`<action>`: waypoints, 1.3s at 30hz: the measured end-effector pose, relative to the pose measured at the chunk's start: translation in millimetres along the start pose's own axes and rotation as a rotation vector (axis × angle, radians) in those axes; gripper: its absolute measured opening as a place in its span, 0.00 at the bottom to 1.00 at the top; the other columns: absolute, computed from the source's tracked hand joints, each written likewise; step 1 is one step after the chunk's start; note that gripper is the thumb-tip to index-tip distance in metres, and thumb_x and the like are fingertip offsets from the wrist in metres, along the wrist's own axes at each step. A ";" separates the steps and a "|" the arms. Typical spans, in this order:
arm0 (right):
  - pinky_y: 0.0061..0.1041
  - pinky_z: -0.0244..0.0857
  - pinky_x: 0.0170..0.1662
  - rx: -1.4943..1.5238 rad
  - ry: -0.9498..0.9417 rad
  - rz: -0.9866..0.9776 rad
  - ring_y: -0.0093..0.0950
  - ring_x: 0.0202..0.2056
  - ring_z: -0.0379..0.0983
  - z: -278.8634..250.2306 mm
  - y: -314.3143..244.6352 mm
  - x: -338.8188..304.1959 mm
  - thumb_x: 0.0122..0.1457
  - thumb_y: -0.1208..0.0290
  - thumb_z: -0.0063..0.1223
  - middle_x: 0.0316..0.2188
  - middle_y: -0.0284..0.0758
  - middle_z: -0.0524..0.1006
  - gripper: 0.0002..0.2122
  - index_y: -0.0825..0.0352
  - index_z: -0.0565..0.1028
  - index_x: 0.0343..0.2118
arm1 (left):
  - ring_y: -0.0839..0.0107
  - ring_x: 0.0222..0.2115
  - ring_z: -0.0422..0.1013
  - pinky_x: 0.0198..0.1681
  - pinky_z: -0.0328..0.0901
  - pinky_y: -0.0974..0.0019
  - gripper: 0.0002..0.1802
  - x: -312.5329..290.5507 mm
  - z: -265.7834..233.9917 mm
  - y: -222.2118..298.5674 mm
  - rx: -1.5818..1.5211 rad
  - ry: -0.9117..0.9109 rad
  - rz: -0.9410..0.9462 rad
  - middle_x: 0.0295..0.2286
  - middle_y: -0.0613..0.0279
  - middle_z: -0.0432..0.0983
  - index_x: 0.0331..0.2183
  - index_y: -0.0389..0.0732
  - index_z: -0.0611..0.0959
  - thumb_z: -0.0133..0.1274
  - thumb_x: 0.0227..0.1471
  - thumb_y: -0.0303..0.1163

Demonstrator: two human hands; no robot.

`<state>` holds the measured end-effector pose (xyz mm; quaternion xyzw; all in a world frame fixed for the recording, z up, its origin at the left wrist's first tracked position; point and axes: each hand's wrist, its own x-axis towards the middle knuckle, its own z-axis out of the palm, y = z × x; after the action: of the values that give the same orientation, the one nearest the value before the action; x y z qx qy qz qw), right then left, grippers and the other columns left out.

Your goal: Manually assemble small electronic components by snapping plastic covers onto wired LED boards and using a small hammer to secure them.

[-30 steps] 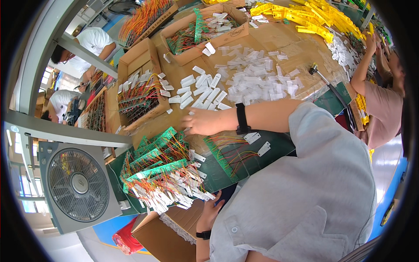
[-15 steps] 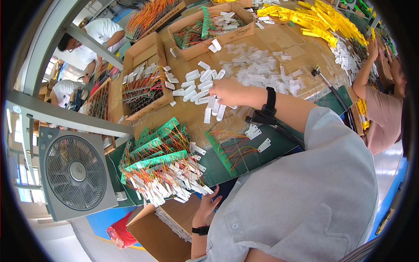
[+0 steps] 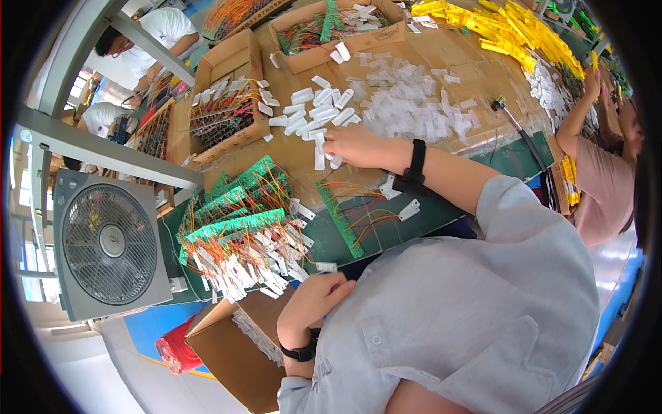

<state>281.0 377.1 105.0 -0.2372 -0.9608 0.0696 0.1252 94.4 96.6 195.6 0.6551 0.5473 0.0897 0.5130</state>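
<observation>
My right hand (image 3: 355, 145) reaches over the worktable, fingers bent down and drawn together at the near edge of a heap of small white plastic covers (image 3: 319, 110). One white cover (image 3: 319, 152) lies against its fingertips, and whatever the fingers grip is hidden. Low at the table's front edge, my left hand (image 3: 310, 300) is closed with fingers curled; its contents cannot be made out. Just above it lies a small white tab (image 3: 326, 267). A green circuit board strip (image 3: 339, 221) with red and yellow wires and white tabs rests between the hands.
Stacked green wired boards (image 3: 234, 224) lie at the left beside a grey fan (image 3: 110, 234). Cardboard boxes (image 3: 263, 90) of boards stand behind. Frosted clear pieces (image 3: 407, 100), a black flexible stalk (image 3: 520, 131) and yellow parts (image 3: 510, 41) spread rightward. Other people work on both sides.
My left hand has risen toward the table edge, its fingers curling from spread to closed. My right hand has shifted slightly within the view, still at the white covers. The whole view has shifted slightly.
</observation>
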 end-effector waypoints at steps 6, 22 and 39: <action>0.41 0.68 0.39 -0.006 0.130 0.039 0.38 0.39 0.74 3.2 3.4 -14.8 0.52 0.69 0.62 0.32 0.34 0.75 0.08 0.63 0.74 0.30 | 0.66 0.25 0.77 0.30 0.69 0.63 0.09 44.7 4.7 34.7 0.024 0.114 0.047 0.22 0.55 0.77 0.32 0.35 0.82 0.57 0.59 0.32; 0.20 0.68 0.28 0.846 0.311 0.790 0.18 0.24 0.72 -76.3 -76.6 -199.4 0.54 0.77 0.66 0.34 0.32 0.77 0.18 0.64 0.78 0.49 | 0.60 0.25 0.75 0.30 0.69 0.59 0.05 137.4 49.5 35.0 0.335 0.621 0.375 0.27 0.61 0.76 0.30 0.42 0.81 0.62 0.49 0.27; 0.20 0.65 0.20 0.991 0.466 0.974 0.19 0.19 0.75 -48.2 -96.8 -209.6 0.59 0.71 0.64 0.20 0.35 0.78 0.12 0.70 0.70 0.27 | 0.68 0.34 0.72 0.40 0.66 0.66 0.06 123.4 66.5 23.4 0.018 0.588 0.373 0.32 0.60 0.75 0.35 0.36 0.77 0.58 0.55 0.22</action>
<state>431.2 196.5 126.4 -0.5616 -0.5506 0.4915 0.3740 201.7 161.2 128.4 0.6944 0.5432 0.3621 0.3026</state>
